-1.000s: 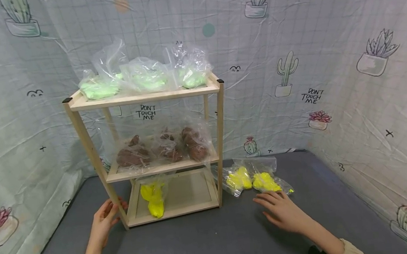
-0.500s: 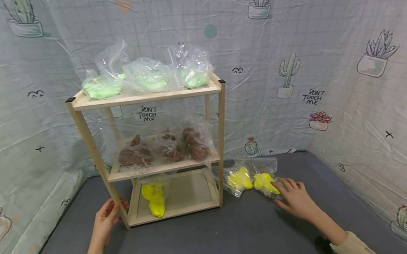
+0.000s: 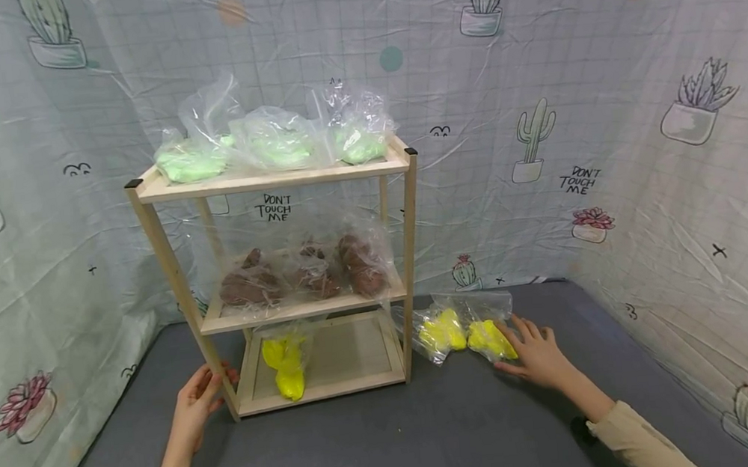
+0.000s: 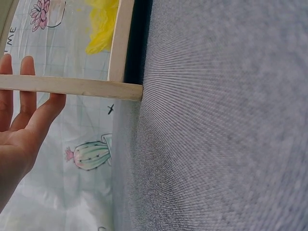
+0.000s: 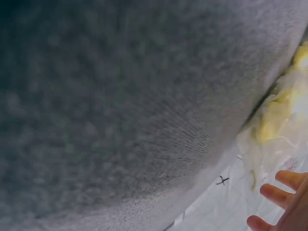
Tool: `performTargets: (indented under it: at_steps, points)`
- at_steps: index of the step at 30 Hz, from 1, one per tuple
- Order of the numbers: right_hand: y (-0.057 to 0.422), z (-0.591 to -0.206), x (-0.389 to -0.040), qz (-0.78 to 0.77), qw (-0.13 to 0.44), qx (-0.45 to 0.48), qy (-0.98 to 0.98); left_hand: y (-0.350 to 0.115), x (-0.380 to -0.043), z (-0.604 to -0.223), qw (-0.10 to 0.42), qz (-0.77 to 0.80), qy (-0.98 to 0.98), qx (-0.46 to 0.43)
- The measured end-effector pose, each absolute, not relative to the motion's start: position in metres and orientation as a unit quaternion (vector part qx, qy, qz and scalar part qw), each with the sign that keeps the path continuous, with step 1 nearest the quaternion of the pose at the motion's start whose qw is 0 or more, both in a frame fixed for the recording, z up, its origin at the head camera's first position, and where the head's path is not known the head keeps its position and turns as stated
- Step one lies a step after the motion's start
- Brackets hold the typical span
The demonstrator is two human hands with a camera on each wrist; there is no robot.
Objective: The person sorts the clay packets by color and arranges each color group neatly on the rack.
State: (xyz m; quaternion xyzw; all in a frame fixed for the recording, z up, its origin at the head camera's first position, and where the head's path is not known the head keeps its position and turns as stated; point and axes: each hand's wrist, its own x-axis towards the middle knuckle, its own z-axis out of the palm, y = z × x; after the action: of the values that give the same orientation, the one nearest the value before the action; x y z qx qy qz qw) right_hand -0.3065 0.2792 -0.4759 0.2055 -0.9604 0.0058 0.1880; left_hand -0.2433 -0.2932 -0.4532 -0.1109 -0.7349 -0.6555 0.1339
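In the head view, my left hand (image 3: 194, 405) holds the front left post (image 3: 184, 297) of a wooden shelf rack, several fingers reaching behind it. The left wrist view shows fingers (image 4: 27, 103) crossing behind that post. My right hand (image 3: 537, 353), fingers spread, lies at the right side of a clear bag with a yellow lump (image 3: 490, 339) on the table; fingertips touch or nearly touch it. Beside this bag, nearer the rack, lies a second yellow bag (image 3: 443, 330). On the bottom shelf (image 3: 352, 352) stands another yellow bag (image 3: 285, 366), towards the left.
Bagged brown lumps (image 3: 250, 284) fill the middle shelf. Bags with pale green lumps (image 3: 281, 146) sit along the top shelf (image 3: 274, 181). A grey table (image 3: 395, 449) carries the rack, and a cactus-print curtain (image 3: 466, 202) hangs behind and at both sides.
My right hand moved from the front of the outer yellow bag to its right side. That bag's right end was drawn in slightly. My left hand stays at the post.
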Motion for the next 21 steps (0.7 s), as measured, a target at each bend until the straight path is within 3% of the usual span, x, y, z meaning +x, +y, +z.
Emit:
performTargets:
  at_steps: [15, 21]
  points:
    - [0.275, -0.483, -0.319, -0.022, 0.133, 0.236, -0.962, -0.293, -0.243, -0.453, 0.134, -0.657, -0.734, -0.109]
    - [0.276, -0.483, -0.321, -0.042, 0.135, 0.239, -0.961, -0.292, -0.243, -0.453, 0.134, -0.655, -0.737, -0.102]
